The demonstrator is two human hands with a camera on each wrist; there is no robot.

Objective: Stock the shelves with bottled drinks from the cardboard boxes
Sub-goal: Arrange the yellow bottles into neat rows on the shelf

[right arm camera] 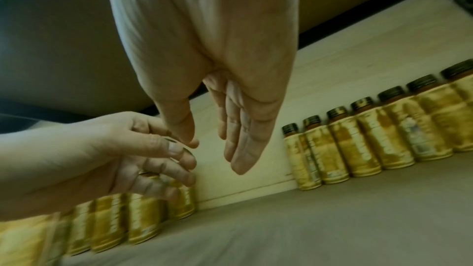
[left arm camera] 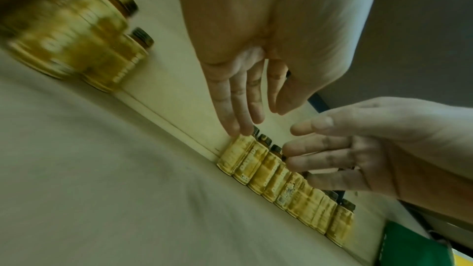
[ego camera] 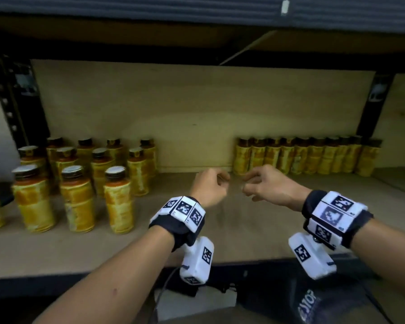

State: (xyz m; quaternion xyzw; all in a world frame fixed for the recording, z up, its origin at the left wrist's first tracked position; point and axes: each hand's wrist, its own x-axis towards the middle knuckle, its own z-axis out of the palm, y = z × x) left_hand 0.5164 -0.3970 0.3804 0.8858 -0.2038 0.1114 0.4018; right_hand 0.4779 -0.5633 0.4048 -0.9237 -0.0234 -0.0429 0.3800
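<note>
Yellow-labelled drink bottles with dark caps stand on the wooden shelf point(ego camera: 220, 232). A cluster of several point(ego camera: 80, 183) fills the left side, and a tight row of several point(ego camera: 306, 155) lines the back wall at the right. My left hand point(ego camera: 220, 181) and right hand point(ego camera: 248, 183) hover side by side over the bare gap between the two groups, fingers loosely curled and holding nothing. The left wrist view shows my left hand point(left arm camera: 263, 120) relaxed just short of the row's end bottle point(left arm camera: 235, 157). In the right wrist view my right hand point(right arm camera: 212, 153) hangs empty.
Dark metal uprights stand at the left point(ego camera: 12, 101) and right point(ego camera: 372, 108) ends of the bay, and an upper shelf closes it from above. A pale back panel point(ego camera: 185, 108) is behind the bottles. Something green point(left arm camera: 409, 250) lies past the row's far end.
</note>
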